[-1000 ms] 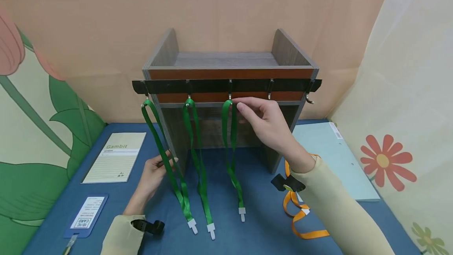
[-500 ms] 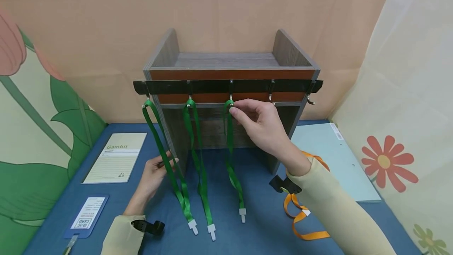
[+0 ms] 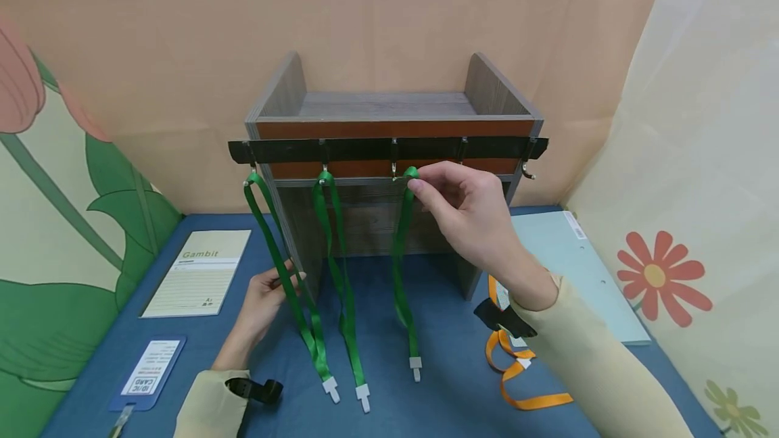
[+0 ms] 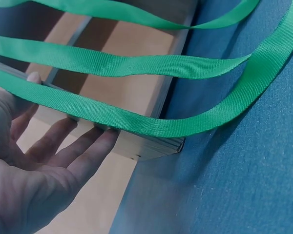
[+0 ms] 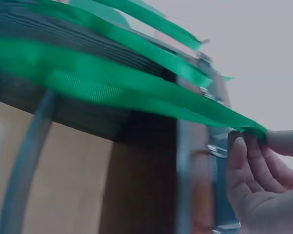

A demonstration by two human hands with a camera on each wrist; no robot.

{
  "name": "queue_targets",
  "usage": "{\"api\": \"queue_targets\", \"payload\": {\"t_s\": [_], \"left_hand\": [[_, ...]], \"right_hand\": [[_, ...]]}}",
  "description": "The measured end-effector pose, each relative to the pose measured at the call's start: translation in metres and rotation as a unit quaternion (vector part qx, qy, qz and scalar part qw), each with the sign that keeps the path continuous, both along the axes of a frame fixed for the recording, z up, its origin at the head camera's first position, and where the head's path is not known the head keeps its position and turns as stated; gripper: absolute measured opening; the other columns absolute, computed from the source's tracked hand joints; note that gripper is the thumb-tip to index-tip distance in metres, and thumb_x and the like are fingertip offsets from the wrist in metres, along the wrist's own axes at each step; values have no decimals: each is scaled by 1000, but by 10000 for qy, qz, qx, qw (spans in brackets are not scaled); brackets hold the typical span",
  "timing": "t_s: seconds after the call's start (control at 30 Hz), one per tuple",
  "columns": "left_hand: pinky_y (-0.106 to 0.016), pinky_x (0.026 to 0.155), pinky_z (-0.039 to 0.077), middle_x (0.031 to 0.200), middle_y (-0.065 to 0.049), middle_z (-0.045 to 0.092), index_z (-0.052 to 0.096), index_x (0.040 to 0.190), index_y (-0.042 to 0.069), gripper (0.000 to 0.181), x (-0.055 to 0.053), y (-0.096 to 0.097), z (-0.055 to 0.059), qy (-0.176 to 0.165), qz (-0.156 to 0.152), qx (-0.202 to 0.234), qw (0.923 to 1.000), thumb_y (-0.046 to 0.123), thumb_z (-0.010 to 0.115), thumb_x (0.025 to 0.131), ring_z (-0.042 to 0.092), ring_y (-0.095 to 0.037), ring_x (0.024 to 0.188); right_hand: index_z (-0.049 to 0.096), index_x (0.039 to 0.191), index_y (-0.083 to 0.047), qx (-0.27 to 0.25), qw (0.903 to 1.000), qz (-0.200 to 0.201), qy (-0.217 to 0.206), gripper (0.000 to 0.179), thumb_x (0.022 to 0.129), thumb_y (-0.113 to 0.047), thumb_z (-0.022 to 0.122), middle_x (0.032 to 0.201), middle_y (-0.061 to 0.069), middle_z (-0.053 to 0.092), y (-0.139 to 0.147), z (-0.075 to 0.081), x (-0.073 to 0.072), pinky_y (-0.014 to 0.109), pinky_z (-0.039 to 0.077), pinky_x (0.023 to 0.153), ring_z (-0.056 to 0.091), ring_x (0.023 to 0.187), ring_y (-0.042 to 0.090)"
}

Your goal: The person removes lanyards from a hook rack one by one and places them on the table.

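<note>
My right hand (image 3: 468, 211) pinches the top of a green lanyard (image 3: 399, 255) between thumb and fingers. Its loop is just right of the middle hook (image 3: 393, 169), apart from it, and its white clip hangs down. In the right wrist view the strap (image 5: 112, 90) runs blurred to the fingertips. Two more green lanyards (image 3: 292, 289) (image 3: 343, 276) hang from the hooks further left. My left hand (image 3: 266, 299) grips the front edge of the wooden shelf's left side panel (image 4: 154, 146), behind the leftmost lanyard; straps partly cover it.
A black hook rail (image 3: 359, 149) crosses the front of the grey wooden shelf (image 3: 389, 105). A notepad (image 3: 197, 272) and a blue ID card holder (image 3: 148, 374) lie left on the blue table. At right are an orange lanyard (image 3: 535, 402) and a pale blue folder (image 3: 578, 282).
My right hand has taken the third green lanyard's loop off the middle hook and moved it slightly right. The left hand has stayed at the side panel.
</note>
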State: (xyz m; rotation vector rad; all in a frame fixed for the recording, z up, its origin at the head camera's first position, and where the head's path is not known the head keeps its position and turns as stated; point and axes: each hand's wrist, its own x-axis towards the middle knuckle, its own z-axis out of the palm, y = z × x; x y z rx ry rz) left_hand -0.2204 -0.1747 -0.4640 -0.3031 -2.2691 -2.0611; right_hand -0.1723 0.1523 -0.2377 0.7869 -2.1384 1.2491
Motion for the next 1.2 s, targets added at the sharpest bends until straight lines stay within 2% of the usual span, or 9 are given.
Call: {"api": "queue_targets", "payload": {"t_s": [0.2, 0.43, 0.67, 0.8, 0.97, 1.2], "left_hand": [[-25, 77, 51, 141, -24, 40, 58, 120, -15, 38, -1, -1, -1, -57, -5, -22, 10000, 12, 63, 94, 64, -11, 94], [-24, 77, 51, 141, -26, 39, 56, 122, -15, 39, -2, -4, -2, -87, 22, -40, 10000, 11, 63, 94, 65, -11, 91], [-24, 76, 51, 141, -26, 38, 56, 121, -15, 39, -3, -3, 0, -53, -21, -59, 10000, 12, 63, 94, 64, -10, 92], [-24, 77, 51, 141, -25, 38, 57, 121, -15, 39, -3, -2, -1, -77, -21, -54, 10000, 12, 63, 94, 63, -9, 94], [-24, 77, 51, 141, -26, 38, 57, 120, -15, 37, -2, -3, -2, -48, -16, -64, 10000, 11, 62, 94, 63, -8, 94], [-23, 78, 50, 141, -26, 38, 58, 120, -14, 37, -1, -2, -2, -26, -46, -72, 10000, 12, 63, 94, 61, -7, 98]], "right_hand": [[71, 95, 1, -208, 9989, 325, 252, 9, 87, 2, 67, 79, 4, 68, 19, 24, 13, 25, 49, 56, 58, 62, 15], [71, 94, 5, -478, 9980, 302, 287, 12, 85, 10, 65, 79, 12, 67, 41, 44, 23, 25, 52, 64, 61, 63, 18], [69, 95, 11, -1215, 9899, 724, -8, 10, 87, 6, 65, 77, 18, 65, 59, 59, 21, 25, 52, 66, 61, 63, 22], [67, 95, 14, -1598, 9839, 786, -148, 11, 87, 7, 64, 78, 17, 66, 69, 67, 18, 26, 50, 65, 58, 63, 25], [63, 98, 19, -2049, 9742, 894, -302, 15, 87, 9, 63, 80, 18, 66, 78, 73, 17, 27, 50, 67, 58, 64, 27], [64, 95, 19, -1761, 9814, 690, -322, 13, 85, 10, 64, 77, 16, 66, 87, 65, 27, 25, 48, 67, 58, 64, 24]]}}
